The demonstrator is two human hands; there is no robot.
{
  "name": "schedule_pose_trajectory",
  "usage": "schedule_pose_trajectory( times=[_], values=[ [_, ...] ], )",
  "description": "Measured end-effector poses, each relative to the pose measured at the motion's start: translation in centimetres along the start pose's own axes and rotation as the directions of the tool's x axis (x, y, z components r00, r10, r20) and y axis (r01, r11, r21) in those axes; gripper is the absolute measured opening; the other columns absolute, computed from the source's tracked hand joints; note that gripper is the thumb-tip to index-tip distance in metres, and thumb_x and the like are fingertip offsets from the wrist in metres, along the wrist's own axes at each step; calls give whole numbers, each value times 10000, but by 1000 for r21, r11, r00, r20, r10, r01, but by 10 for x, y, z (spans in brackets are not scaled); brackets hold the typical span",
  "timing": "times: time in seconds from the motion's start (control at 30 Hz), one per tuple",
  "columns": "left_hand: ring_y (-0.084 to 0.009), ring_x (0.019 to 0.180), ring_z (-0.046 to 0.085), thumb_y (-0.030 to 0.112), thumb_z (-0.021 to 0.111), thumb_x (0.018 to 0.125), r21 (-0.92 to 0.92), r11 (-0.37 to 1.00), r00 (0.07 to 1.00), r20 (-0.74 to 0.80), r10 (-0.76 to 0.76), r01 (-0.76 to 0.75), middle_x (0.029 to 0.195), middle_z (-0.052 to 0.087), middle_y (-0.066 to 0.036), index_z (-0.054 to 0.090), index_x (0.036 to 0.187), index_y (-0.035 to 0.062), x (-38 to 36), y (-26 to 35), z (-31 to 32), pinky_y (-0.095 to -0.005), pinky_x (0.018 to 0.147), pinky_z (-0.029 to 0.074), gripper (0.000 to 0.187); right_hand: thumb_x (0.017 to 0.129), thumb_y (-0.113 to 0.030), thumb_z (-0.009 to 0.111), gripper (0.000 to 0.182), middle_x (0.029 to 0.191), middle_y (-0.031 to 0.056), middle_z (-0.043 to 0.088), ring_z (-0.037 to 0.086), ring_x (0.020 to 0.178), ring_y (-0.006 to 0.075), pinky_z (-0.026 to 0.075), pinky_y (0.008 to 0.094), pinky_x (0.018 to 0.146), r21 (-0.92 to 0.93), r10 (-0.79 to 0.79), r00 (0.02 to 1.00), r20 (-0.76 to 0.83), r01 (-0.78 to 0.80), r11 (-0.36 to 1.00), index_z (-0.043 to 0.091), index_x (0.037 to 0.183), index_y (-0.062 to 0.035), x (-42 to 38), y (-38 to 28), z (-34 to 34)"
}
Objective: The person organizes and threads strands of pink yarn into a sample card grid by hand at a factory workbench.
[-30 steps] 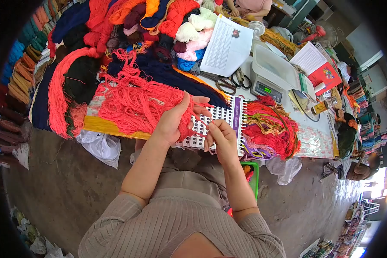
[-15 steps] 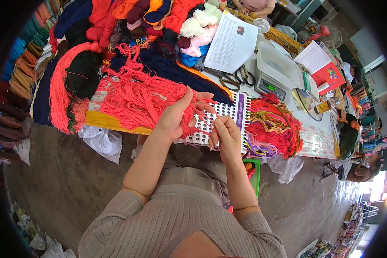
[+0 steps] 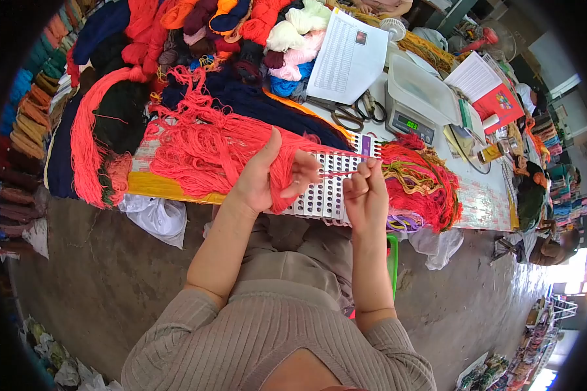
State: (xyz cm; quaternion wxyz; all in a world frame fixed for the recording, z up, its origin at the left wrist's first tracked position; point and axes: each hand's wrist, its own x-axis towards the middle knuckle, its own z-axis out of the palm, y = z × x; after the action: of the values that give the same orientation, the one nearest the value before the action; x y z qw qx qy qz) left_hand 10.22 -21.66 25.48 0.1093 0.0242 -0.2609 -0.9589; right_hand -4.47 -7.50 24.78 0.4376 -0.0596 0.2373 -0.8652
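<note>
My left hand (image 3: 259, 179) is curled around a bundle of coral-red yarn (image 3: 202, 146), which spreads leftward in a loose, tangled heap on the table. Several strands run taut from there to my right hand (image 3: 366, 195), where thumb and fingers pinch them. Beneath the strands lies a white card with rows of holes (image 3: 329, 192) and a purple label. Tufts of red, green and purple thread (image 3: 421, 186) are fastened along its right edge.
Behind are scissors (image 3: 346, 117), a digital scale (image 3: 411, 124) with a plastic tub, and a printed sheet (image 3: 349, 62). Skeins of many colours (image 3: 261, 29) crowd the back left. A green basket (image 3: 392, 260) is below the table edge. Another person (image 3: 388, 6) sits opposite.
My right hand has moved right and slightly up, drawing the pinched coral strands out straight from my left hand. The scale's reading has changed slightly.
</note>
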Motion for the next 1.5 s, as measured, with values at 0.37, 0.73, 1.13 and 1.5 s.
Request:
schedule_pose_trajectory(
  times=[0.37,0.73,1.13,1.5],
  values=[
    [-130,700,564,356,347,981,295,954,993,-91,80,-50,1032,568,-82,495,1225,-12,4,-24,28,-268,601,481,466,904,-101,563,106,702,6,537,466,524,54,366,186,473,-747,0,977,212,162,645,554,923,3,-19,33,26],
    [-198,786,599,348,359,976,0,999,999,-2,45,-45,1033,596,-125,492,1202,-32,7,-16,17,-318,649,501,462,958,-217,463,203,821,86,593,568,626,148,466,258,604,-597,47,976,212,91,797,497,946,-17,-21,26,21],
    [-186,899,602,339,375,971,49,993,990,-88,110,-106,1016,594,-95,516,1139,-8,-3,-8,17,-346,793,506,411,970,-219,432,215,814,100,589,578,614,163,478,268,603,-598,13,973,232,132,790,475,920,-14,-26,27,18],
    [-92,587,501,318,380,973,74,979,962,-185,201,-191,794,576,-63,555,1100,-40,-6,-11,22,-265,648,496,418,974,-239,420,226,698,66,538,524,565,130,459,249,499,-572,69,970,235,80,817,467,888,-35,-32,26,21]
  ],
)
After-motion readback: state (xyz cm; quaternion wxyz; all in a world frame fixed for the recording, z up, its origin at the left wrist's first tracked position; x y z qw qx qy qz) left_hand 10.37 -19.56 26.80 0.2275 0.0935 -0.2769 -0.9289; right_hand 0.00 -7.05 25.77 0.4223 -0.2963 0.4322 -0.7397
